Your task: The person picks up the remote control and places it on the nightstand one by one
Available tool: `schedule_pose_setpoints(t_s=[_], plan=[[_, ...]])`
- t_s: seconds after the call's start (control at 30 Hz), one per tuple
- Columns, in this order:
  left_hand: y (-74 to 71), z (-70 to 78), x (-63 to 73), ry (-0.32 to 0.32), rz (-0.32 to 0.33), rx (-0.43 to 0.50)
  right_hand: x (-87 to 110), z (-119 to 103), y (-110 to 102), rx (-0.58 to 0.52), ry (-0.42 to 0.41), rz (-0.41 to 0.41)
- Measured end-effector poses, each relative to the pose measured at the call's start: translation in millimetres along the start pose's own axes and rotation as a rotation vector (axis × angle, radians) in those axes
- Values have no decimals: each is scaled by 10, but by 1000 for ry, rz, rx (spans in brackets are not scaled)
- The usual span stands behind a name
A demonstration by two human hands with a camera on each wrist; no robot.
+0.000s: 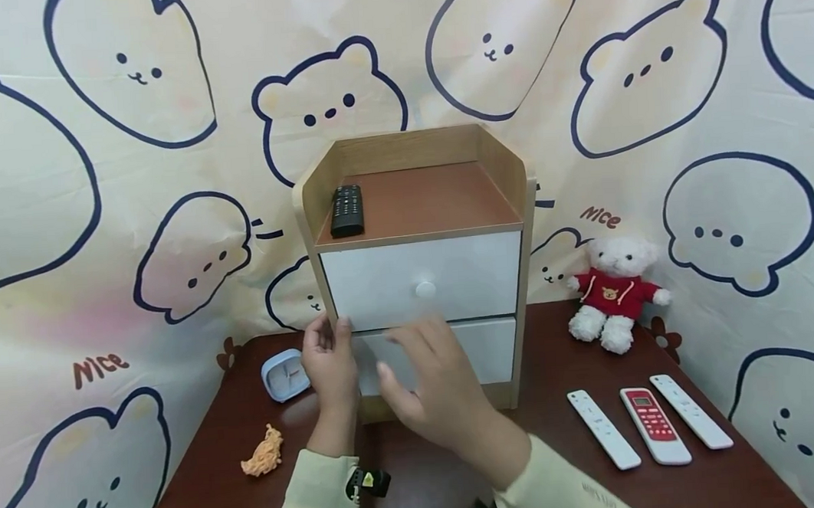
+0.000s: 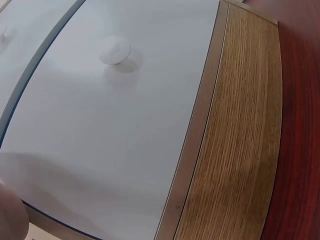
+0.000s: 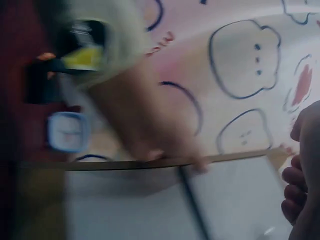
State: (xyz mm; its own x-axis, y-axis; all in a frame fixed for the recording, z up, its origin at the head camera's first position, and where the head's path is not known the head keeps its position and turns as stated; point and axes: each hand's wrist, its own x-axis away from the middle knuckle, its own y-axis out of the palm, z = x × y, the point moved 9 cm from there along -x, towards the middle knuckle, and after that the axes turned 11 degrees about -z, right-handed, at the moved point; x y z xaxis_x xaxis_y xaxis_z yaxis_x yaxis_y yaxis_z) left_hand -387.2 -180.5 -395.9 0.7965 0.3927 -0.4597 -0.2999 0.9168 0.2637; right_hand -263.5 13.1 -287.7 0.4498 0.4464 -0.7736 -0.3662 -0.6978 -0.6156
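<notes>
A small wooden cabinet (image 1: 416, 238) with two white drawer fronts stands upright, both drawers closed. My left hand (image 1: 331, 358) holds its left side edge, the thumb lying at the front border. My right hand (image 1: 437, 383), blurred, hovers before the lower drawer (image 1: 498, 349) with loosely bent fingers and nothing in them. Above those fingers is the round white knob (image 1: 426, 289) of the upper drawer (image 1: 370, 279). The left wrist view shows the lower drawer's knob (image 2: 115, 50); from the head it is hidden behind my right hand.
A black remote (image 1: 346, 211) lies on the cabinet's top. Left of the cabinet are a light-blue square case (image 1: 285, 375) and a crumpled orange piece (image 1: 262, 452). To the right sit a white teddy bear (image 1: 615, 293) in red and three remotes, one with red buttons (image 1: 654, 425).
</notes>
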Motion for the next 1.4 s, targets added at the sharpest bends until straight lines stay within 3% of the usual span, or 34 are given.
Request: schedule_pose_setpoints(t_s=[0.1,0.27,0.43,0.53,0.77,0.9,1.0,1.23,1.4], plan=[[-17,-3,-9,-4,-5,-33,460,190,224,-67,79,-19],[-6,-29,-13,-26,-25,-18,1242,712,449,-47,391,-38],[5,0,-27,-27,-34,-9,1868,1242,363,32,694,-24],[1,22,-35,-24,-27,-17,2123,1478,244,72,795,-26],[6,16,-22,-24,-34,-14,2546,1837,-129,182,905,-48],[14,8,-22,-12,-34,-5,2801,2073,-278,211,1085,-201],[20,1,-15,-16,-41,1,2953,2189,-366,223,1168,-338],[9,1,-7,-10,-27,-15,3137,2278,-464,243,1192,-483],[22,18,-11,3,-30,-6,3173,2307,-472,254,1203,-509]])
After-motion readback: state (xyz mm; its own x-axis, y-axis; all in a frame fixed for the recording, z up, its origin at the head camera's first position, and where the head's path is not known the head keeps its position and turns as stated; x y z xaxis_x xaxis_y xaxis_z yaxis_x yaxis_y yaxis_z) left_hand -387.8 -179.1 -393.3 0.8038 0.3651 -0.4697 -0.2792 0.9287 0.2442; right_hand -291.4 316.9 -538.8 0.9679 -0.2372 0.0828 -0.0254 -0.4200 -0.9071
